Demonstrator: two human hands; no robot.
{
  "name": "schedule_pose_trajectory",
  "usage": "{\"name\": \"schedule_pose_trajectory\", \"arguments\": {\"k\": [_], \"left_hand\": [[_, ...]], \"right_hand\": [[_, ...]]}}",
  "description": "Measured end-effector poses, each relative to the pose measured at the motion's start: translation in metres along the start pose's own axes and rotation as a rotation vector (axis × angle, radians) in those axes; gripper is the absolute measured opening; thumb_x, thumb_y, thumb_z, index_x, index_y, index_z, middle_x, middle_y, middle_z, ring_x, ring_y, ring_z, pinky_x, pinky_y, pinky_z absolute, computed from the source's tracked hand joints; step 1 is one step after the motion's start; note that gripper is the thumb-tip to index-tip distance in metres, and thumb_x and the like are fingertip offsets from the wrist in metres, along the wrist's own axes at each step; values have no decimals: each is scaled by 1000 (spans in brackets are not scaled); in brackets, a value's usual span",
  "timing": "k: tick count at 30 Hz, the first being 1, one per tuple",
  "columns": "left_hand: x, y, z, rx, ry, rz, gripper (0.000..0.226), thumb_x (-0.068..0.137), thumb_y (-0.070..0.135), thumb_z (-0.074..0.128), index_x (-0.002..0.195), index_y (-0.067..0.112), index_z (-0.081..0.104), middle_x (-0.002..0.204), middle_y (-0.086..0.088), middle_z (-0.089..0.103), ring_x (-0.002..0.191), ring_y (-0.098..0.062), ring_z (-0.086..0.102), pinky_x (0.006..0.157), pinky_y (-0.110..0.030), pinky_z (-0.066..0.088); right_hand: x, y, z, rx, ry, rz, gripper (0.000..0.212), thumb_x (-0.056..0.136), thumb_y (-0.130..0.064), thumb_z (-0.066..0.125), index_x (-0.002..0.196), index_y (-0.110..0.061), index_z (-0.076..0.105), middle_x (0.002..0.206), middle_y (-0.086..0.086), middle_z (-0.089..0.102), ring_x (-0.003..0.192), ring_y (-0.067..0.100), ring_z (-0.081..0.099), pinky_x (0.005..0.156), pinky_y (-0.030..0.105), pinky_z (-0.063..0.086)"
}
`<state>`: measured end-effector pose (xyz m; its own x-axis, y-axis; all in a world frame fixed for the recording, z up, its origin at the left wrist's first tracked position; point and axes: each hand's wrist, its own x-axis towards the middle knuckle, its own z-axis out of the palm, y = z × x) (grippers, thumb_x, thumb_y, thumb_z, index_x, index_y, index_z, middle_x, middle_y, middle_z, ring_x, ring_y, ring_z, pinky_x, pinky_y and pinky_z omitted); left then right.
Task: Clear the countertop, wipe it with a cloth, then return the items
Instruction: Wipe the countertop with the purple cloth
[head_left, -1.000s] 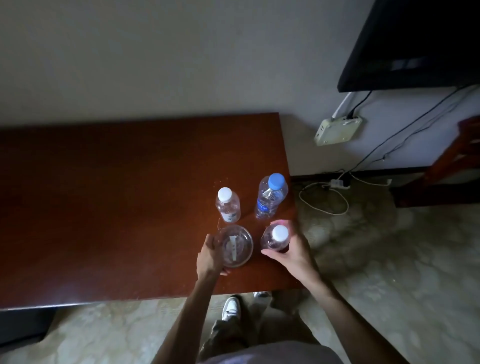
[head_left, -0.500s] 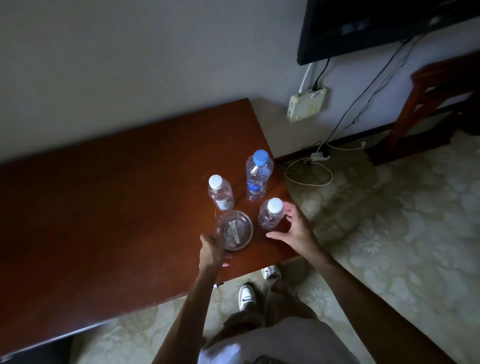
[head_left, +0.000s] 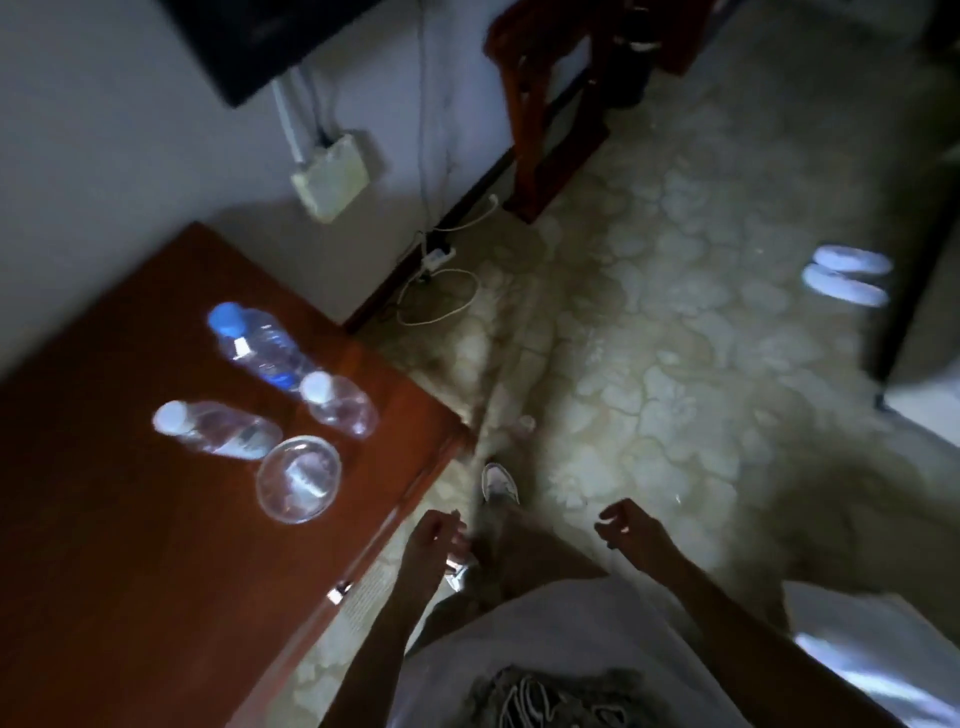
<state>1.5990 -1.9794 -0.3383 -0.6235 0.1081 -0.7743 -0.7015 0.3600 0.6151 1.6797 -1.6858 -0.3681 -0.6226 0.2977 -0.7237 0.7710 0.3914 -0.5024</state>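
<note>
Reddish-brown wooden countertop (head_left: 130, 519) holds 4 items near its rt edge: clear plastic bottle w/ blue cap (head_left: 254, 343), two clear bottles w/ white caps (head_left: 215, 427) (head_left: 337, 402), clear round lidded container (head_left: 300, 478). Left hand (head_left: 434, 538) is off the counter, just past its edge, fingers loosely curled, empty. Right hand (head_left: 631, 530) is further rt over the pale patterned floor (head_left: 675, 364), half-curled, empty. All items lie to the left of both hands, untouched.
</note>
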Motion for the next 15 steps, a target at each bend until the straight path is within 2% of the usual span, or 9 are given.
{"name": "schedule_pose_trajectory", "arguments": {"k": [2, 5, 6, 8, 11, 13, 15], "left_hand": [[20, 15, 22, 129, -108, -93, 28, 100, 30, 49, 90, 5, 56, 72, -7, 64, 48, -11, 61, 41, -18, 43], [47, 44, 54, 348, -253, -128, 30, 100, 31, 48, 83, 7, 56, 71, -6, 61, 53, -13, 58, 39, -16, 43], [55, 55, 65, 410, -269, -125, 30, 100, 31, 48, 82, 8, 57, 70, -6, 61, 53, -14, 58, 40, -18, 42], [74, 74, 88, 488, -283, -101, 28, 99, 31, 47, 92, 7, 58, 72, -7, 63, 57, -16, 59, 46, -20, 41], [99, 101, 121, 519, -291, -74, 28, 99, 30, 47, 107, 5, 57, 81, -10, 68, 64, -18, 63, 52, -23, 44], [114, 116, 139, 560, -305, -89, 27, 100, 30, 48, 107, 6, 56, 85, -10, 69, 67, -17, 64, 53, -23, 46], [130, 130, 157, 594, -311, -112, 24, 101, 30, 48, 102, 8, 57, 82, -6, 69, 65, -16, 64, 53, -23, 46]], "right_hand": [[-19, 47, -10, 212, 71, 151, 9, 90, -8, 64, 89, -16, 58, 79, 8, 67, 65, 17, 68, 58, 21, 51], [-40, 96, -23, 394, 154, 313, 22, 92, 2, 53, 79, -12, 64, 80, 15, 63, 57, 19, 62, 42, 15, 47], [-43, 108, -26, 436, 173, 366, 20, 91, 6, 54, 81, -8, 63, 82, 17, 62, 59, 21, 59, 40, 15, 46], [-48, 123, -31, 494, 225, 438, 9, 89, 9, 57, 92, 1, 58, 83, 17, 60, 62, 22, 57, 39, 15, 45], [-42, 142, -44, 524, 301, 480, 15, 88, 0, 65, 101, 2, 61, 89, 15, 66, 72, 25, 64, 54, 24, 51], [-32, 151, -57, 573, 321, 490, 7, 89, -7, 65, 95, -9, 62, 90, 11, 69, 75, 23, 67, 61, 26, 55], [-13, 154, -77, 578, 337, 499, 6, 89, -16, 66, 91, -19, 61, 89, 8, 70, 77, 21, 69, 69, 35, 57]]}}
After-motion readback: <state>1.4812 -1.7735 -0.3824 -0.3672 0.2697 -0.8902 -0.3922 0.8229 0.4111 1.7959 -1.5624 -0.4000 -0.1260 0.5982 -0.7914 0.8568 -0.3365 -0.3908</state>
